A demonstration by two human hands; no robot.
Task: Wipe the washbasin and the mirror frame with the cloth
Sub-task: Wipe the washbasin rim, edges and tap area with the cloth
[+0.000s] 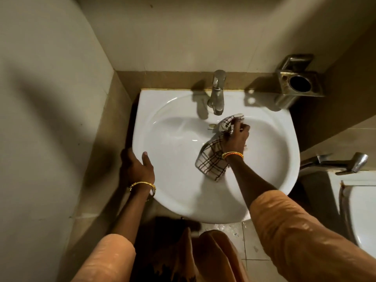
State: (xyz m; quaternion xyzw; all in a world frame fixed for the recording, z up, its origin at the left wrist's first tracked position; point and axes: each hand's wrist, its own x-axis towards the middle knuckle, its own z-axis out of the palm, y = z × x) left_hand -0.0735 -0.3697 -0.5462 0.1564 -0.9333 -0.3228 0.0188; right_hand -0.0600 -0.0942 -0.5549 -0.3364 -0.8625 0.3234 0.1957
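Beige tiled walls [50, 98] enclose a narrow corner, with pale floor tiles [254, 247] showing below the basin's front edge; nearest the camera, orange sleeves [284, 231] cover both upper arms, and orange clothing hangs between them; left hand [135, 166] rests on the near-left rim of the white washbasin [173, 180], thumb lying over the rim's top and the fingers wrapped down over the outer edge, so it grips the rim; a gold bangle [142, 185] sits on that wrist; right hand [236, 137] reaches into the bowl, fingers curled round a bunched part of the checked cloth [211, 159], holding it against the far inner wall of the bowl just right of the overflow hole [212, 125]; the cloth's loose end trails back under the wrist toward the bowl's centre; orange and gold bangles [233, 154] circle the right wrist; farther on, a chrome tap [217, 92] stands at the basin's back edge, spout over the bowl, just beyond the cloth; a square metal holder [299, 82] is fixed to the right wall beside the basin's far corner; at the right edge, a metal lever [343, 162] lies above a white fixture [362, 210], only partly in view.
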